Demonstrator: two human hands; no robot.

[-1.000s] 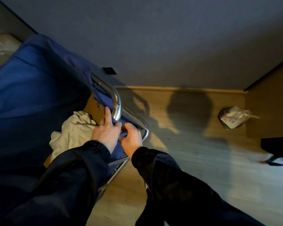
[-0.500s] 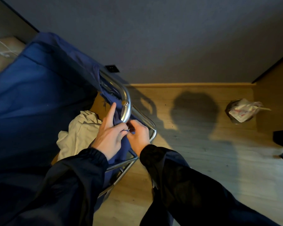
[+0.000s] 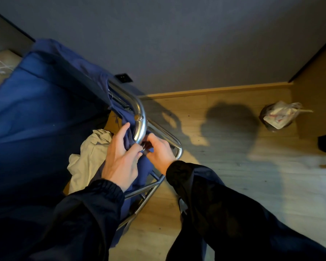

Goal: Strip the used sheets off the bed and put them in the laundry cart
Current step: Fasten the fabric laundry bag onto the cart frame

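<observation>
The left grip (image 3: 120, 159) and right grip (image 3: 159, 150) seem pinched on the blue bag (image 3: 45, 110) at the chrome frame (image 3: 141, 125); a slip could sag it, spilling the cream sheet (image 3: 88, 153).

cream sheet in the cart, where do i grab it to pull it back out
Probably the bunched top fold of the cream sheet, coming straight down from above. It lies crumpled in the blue cart bag, whose walls close the sides, and the chrome frame tube and left hand crowd the edge by the corner. The raised folds give fingers something to pinch.
</observation>
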